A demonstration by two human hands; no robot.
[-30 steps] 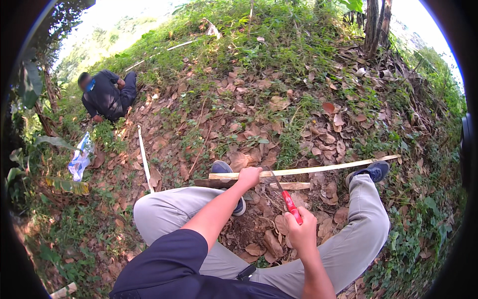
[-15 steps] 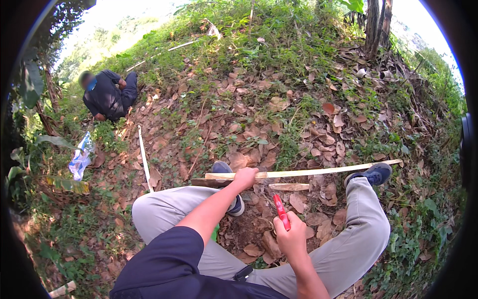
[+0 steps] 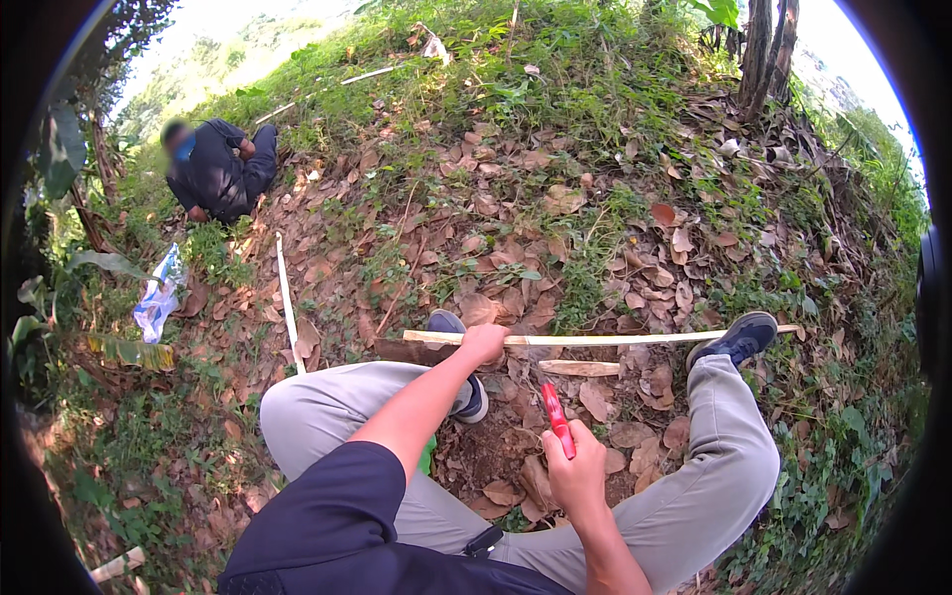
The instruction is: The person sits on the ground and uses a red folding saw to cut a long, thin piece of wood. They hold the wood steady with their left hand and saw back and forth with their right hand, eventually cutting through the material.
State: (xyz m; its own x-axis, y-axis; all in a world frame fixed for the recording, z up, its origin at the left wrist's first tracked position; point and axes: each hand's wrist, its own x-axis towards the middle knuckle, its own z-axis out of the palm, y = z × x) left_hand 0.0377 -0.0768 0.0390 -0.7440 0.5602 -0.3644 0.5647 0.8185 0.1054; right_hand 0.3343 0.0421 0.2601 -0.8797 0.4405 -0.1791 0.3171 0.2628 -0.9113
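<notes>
Within the left hand [image 3: 484,343], fingers wrapped round it near one end: long pale wooden strip [image 3: 615,340], reaching rightward | seems light, stiff yet springy; best held near that broader end | right hand [image 3: 577,468], lower and rightward, fist around red handle [image 3: 557,416]

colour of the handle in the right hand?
Red: the handle in the right hand, seen best in the head view.

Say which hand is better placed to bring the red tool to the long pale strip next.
Probably the right hand: it holds the red tool, on the near side of the long pale strip. The left hand grips that strip toward its left end.
</notes>
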